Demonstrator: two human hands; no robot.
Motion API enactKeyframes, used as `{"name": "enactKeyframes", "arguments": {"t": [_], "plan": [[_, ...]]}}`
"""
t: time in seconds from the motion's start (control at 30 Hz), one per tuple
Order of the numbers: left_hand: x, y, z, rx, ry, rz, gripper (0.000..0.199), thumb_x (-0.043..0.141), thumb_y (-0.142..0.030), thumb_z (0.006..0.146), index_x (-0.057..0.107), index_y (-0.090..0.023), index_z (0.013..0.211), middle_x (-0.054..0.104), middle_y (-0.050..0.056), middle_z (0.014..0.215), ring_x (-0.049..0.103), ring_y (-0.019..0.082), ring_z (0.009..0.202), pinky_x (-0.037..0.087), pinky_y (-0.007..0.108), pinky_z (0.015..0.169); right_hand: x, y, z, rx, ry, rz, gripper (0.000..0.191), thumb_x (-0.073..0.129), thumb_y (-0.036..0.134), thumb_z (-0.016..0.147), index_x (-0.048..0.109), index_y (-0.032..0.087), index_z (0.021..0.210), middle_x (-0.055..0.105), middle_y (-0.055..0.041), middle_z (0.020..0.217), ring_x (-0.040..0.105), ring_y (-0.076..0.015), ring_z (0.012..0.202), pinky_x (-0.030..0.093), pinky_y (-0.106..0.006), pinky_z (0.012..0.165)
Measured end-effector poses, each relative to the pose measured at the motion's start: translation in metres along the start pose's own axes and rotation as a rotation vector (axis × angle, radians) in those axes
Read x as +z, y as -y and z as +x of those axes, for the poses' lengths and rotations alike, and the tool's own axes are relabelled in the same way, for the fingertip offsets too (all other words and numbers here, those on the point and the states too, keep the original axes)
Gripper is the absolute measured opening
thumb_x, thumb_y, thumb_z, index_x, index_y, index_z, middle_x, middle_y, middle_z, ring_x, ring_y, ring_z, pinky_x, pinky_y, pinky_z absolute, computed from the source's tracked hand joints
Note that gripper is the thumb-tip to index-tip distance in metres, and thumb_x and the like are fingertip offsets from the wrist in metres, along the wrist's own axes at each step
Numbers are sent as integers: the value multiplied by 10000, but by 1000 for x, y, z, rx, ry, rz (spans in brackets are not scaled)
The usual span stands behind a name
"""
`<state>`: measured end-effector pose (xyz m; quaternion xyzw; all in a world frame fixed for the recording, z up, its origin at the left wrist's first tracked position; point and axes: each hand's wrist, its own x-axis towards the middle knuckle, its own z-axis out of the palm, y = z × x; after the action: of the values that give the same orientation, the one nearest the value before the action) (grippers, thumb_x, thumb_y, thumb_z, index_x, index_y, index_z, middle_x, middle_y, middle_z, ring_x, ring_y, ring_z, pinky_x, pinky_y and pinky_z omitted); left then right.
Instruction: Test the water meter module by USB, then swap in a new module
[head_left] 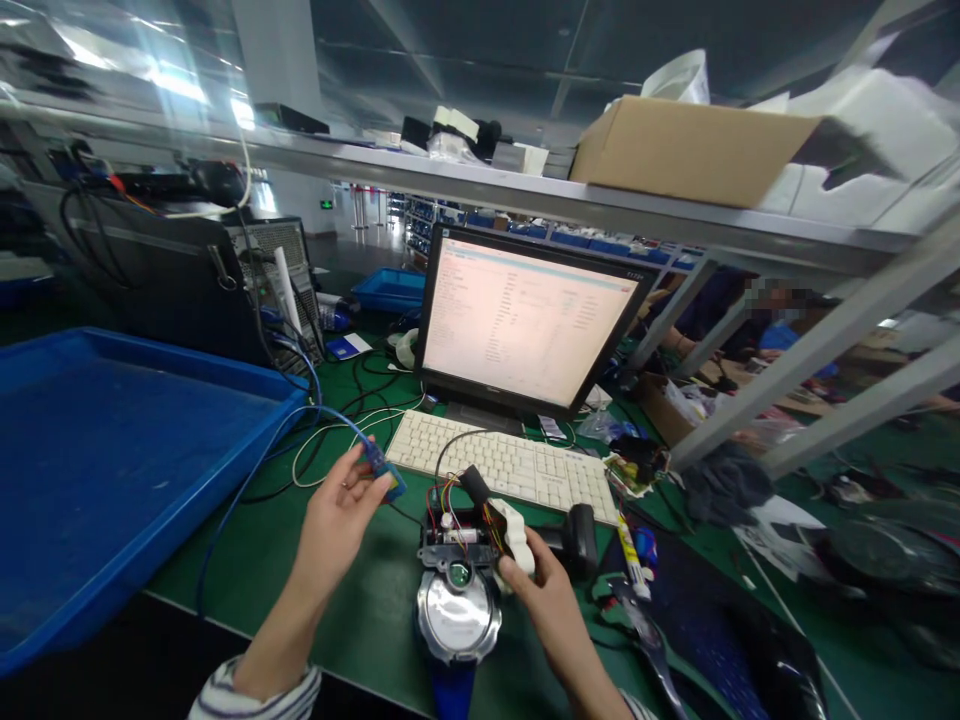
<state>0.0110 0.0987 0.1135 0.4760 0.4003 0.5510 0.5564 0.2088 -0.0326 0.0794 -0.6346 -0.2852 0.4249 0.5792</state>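
My left hand [341, 515] pinches a small blue circuit board [385, 474] on the end of a blue cable, above the green mat. My right hand [536, 585] grips a white plastic part [511, 532], with thin coloured wires beside it. Between my hands lies a device with a round silver face [459, 615], its upper housing open and showing wires and a small green round piece. A black connector block [475, 486] stands up from the wires, near the keyboard.
A white keyboard [510, 465] and lit monitor [525, 320] stand behind the device. At left is a blue tray [135, 480]. A black scanner-like object [577, 540], a yellow marker [631, 555] and pliers-like tool [649, 640] lie right. A shelf [480, 180] spans above; a person is beyond the right frame.
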Motion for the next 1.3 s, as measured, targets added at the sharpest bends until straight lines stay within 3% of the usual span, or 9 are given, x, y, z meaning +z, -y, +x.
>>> {"name": "enactKeyframes", "arguments": {"t": [0.17, 0.33, 0.47, 0.6, 0.7, 0.8, 0.9, 1.13, 1.3], "plan": [[19, -9, -6, 32, 135, -34, 581, 736, -299, 690, 508, -150, 1203, 672, 56, 1015, 639, 149, 927, 533, 265, 860, -6, 0, 4, -68, 173, 87, 570, 695, 521, 669, 528, 224, 1126, 573, -106, 1238, 518, -283, 1167, 388, -404, 996], [35, -7, -10, 32, 236, -96, 536, 707, -277, 720, 505, -139, 1197, 653, 70, 1013, 628, 156, 909, 523, 305, 874, -15, -17, 4, -48, 372, 166, 740, 772, 397, 627, 397, 284, 1254, 563, -92, 1265, 559, -256, 1125, 423, -382, 949], [38, -7, -13, 11, 246, -104, 558, 709, -280, 715, 502, -129, 1211, 641, 78, 1011, 621, 167, 902, 517, 333, 885, -20, -27, 10, -93, 323, 158, 743, 784, 376, 614, 429, 247, 1254, 584, -106, 1231, 577, -257, 1091, 443, -386, 940], [32, -13, -16, 30, 231, -143, 547, 706, -271, 721, 511, -152, 1219, 639, 85, 1063, 613, 192, 964, 517, 367, 901, -25, -11, 12, -224, 120, -92, 685, 778, 333, 617, 511, 198, 1234, 530, -123, 1294, 504, -280, 1184, 406, -414, 1009], [28, -17, -17, 17, 225, -199, 570, 715, -265, 715, 501, -159, 1232, 630, 93, 1106, 607, 206, 1000, 514, 400, 918, -25, 20, 10, -452, 52, -402, 618, 754, 307, 634, 570, 200, 1214, 527, -118, 1283, 481, -293, 1201, 408, -433, 1010], [26, -17, -17, 22, 186, -190, 570, 717, -265, 712, 503, -150, 1227, 632, 96, 1114, 611, 200, 1000, 512, 387, 925, -12, 49, 9, -723, 144, -660, 617, 754, 286, 631, 582, 212, 1218, 555, -112, 1223, 513, -280, 1152, 449, -404, 963], [21, -17, -18, 61, 119, -139, 552, 707, -272, 721, 507, -155, 1223, 641, 85, 1114, 611, 186, 1015, 504, 333, 929, 8, 60, 11, -837, 271, -792, 637, 759, 279, 622, 577, 170, 1222, 558, -135, 1199, 535, -275, 1105, 468, -396, 929], [14, -18, -21, 12, 142, 3, 651, 704, -283, 695, 463, -112, 1275, 669, 74, 996, 648, 166, 870, 537, 313, 835, 27, 52, 19, -758, 350, -854, 784, 786, 285, 586, 481, 102, 1285, 571, -166, 1208, 531, -292, 1123, 437, -427, 963], [24, -22, -9, 59, 274, 252, 582, 668, -288, 720, 519, -170, 1270, 655, 47, 955, 640, 171, 825, 536, 323, 790, 27, 55, 18, -650, 348, -794, 1004, 808, 280, 554, 293, 193, 1412, 569, -133, 1229, 541, -286, 1117, 440, -437, 950]]}}
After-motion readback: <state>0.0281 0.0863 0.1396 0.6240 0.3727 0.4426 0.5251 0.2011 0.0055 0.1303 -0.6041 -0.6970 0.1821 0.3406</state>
